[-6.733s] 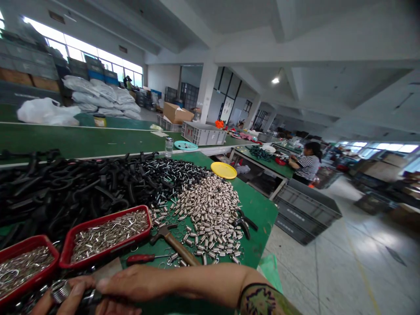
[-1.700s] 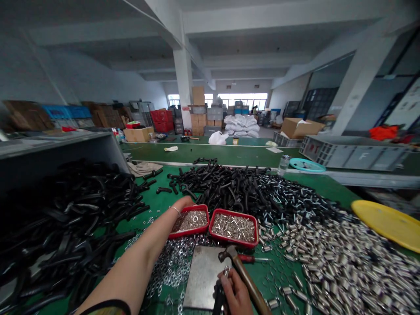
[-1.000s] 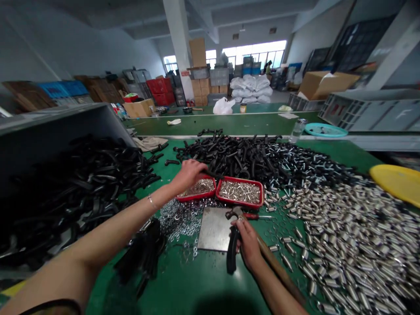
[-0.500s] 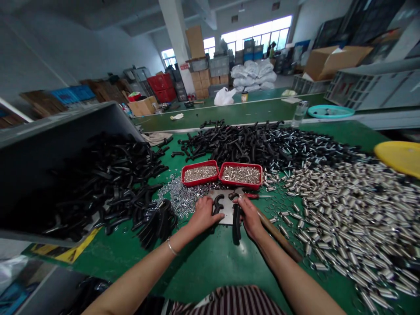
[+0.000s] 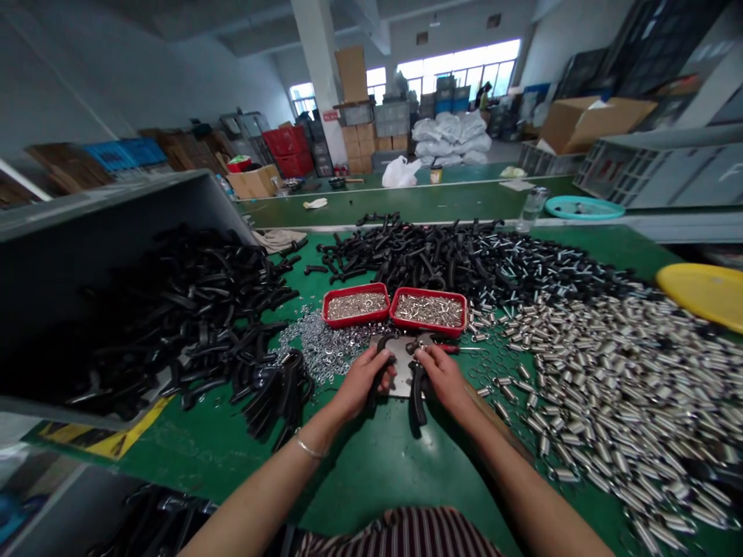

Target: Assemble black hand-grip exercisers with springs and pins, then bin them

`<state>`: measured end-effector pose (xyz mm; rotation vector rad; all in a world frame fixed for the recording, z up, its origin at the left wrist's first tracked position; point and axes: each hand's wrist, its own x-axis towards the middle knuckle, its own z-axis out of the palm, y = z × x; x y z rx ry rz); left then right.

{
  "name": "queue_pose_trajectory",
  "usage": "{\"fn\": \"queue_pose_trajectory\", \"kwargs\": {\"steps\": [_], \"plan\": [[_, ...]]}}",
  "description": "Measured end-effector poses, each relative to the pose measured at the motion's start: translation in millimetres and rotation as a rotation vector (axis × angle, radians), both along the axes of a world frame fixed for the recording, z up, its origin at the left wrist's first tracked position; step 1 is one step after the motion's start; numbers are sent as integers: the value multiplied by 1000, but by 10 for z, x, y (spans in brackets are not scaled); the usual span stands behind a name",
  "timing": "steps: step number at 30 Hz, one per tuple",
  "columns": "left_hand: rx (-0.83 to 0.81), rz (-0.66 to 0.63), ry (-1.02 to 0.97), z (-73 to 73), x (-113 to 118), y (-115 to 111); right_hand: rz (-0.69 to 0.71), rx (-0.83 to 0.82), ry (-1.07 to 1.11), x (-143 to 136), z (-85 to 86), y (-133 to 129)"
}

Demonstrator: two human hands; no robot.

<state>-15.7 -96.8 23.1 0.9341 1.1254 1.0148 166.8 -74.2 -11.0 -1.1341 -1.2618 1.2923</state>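
My left hand point(image 5: 357, 384) is closed around a black hooked handle point(image 5: 385, 340), its curved end pointing up past my thumb. My right hand point(image 5: 446, 377) grips a second black handle point(image 5: 416, 402), pinching near its upper end while the grip part hangs down toward me. Both pieces are over a small metal plate point(image 5: 400, 381) on the green table, a short gap between them. Just beyond my right fingers lies a screwdriver point(image 5: 448, 349) with a red handle. A wooden shaft point(image 5: 506, 430) runs partly hidden under my right forearm.
Two red trays point(image 5: 355, 319) of small metal pins stand behind the plate. Loose nuts point(image 5: 325, 348) are scattered left, springs point(image 5: 615, 387) heaped right, black handles point(image 5: 418, 255) piled behind. A grey crate point(image 5: 226, 203) of black parts tilts at left. A yellow lid point(image 5: 705, 292) sits far right.
My left fingers have curled around the hooked handle, which has shifted and turned slightly upward on the plate. My right hand keeps its handle almost in place. The view has moved slightly.
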Motion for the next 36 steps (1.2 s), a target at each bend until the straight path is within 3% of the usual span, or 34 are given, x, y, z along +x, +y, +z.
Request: {"fn": "queue_pose_trajectory", "kwargs": {"steps": [3,6,12,15,20,25,31,36], "plan": [[11,-34,68,51,59,35,-3,237,-341,-19,208,74],[64,-62,129,54,102,74,28,293,-482,-36,369,110],[115,-119,167,33,71,105,120,343,-625,-55,417,131],[145,-132,240,79,71,113,102,338,-644,-89,373,122],[225,-94,373,122,90,127,-105,326,-620,-157,323,32],[252,-109,407,95,70,123,-71,325,-635,-142,340,-6],[198,-136,253,88,49,83,36,310,-637,-121,435,13],[238,-131,321,106,16,102,-120,264,-586,-170,389,-83]]}}
